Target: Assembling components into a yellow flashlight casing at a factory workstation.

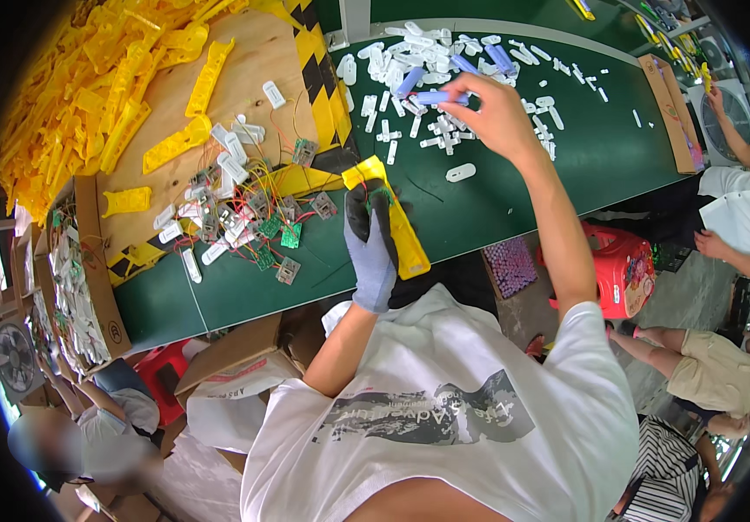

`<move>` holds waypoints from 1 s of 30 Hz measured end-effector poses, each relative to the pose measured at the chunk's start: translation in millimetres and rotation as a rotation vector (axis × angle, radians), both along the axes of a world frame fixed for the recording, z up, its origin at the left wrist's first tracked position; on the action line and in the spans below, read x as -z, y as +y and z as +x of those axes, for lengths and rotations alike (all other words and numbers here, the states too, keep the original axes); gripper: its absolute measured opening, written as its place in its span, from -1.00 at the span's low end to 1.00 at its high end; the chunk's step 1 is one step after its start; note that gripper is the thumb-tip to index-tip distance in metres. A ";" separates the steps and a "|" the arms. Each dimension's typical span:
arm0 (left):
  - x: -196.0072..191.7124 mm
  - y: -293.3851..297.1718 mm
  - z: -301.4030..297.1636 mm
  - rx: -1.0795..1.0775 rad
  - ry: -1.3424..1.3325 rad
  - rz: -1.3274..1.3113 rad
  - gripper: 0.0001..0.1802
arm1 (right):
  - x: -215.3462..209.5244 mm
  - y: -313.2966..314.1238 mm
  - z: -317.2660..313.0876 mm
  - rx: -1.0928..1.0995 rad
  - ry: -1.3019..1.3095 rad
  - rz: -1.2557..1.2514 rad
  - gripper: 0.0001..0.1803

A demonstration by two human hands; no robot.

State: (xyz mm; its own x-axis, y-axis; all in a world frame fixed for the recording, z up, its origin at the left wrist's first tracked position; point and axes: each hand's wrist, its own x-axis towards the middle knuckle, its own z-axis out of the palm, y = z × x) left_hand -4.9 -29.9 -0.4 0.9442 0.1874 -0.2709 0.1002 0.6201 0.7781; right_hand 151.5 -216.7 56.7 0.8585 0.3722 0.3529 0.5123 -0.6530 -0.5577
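too many yellow plastic shells (pixel 88 78) heaped at far left to count, and a cardboard box (pixel 88 287) of wired parts below them. small green circuit boards (pixel 270 230) lie tangled on the green bench (pixel 514 191). my gloved left hand (pixel 373 248) clamps one yellow shell (pixel 396 217). my bare right hand (pixel 490 113) pinches one blue cell (pixel 438 97) over scattered white pieces (pixel 427 52).
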 end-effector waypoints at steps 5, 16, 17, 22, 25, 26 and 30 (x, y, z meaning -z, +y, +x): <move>4.2 -12.7 4.4 -0.191 -0.216 0.386 -0.45 | 42.3 -3.6 -77.5 0.196 0.390 1.112 -0.82; -69.6 22.9 -21.9 -0.094 -0.037 1.564 -0.17 | 60.4 -6.3 -154.9 -0.046 0.851 1.953 -0.82; -75.8 28.4 -17.5 -0.053 -0.299 1.682 -0.23 | 62.1 -11.6 -155.6 0.023 0.762 1.793 -0.83; -68.9 24.6 28.7 0.391 -0.752 1.905 -0.56 | 63.0 -5.0 -155.9 0.352 0.203 1.149 -0.65; -32.7 30.5 46.5 0.538 -0.710 1.880 -0.63 | 58.1 3.1 -159.7 0.337 0.105 1.090 -0.64; -28.8 31.3 48.9 0.619 -0.647 1.785 -0.66 | 55.3 6.4 -162.7 0.302 0.079 0.967 -0.68; -23.5 32.0 45.1 0.587 -0.643 1.620 -0.72 | 48.3 17.6 -153.6 0.110 -0.063 0.456 -0.71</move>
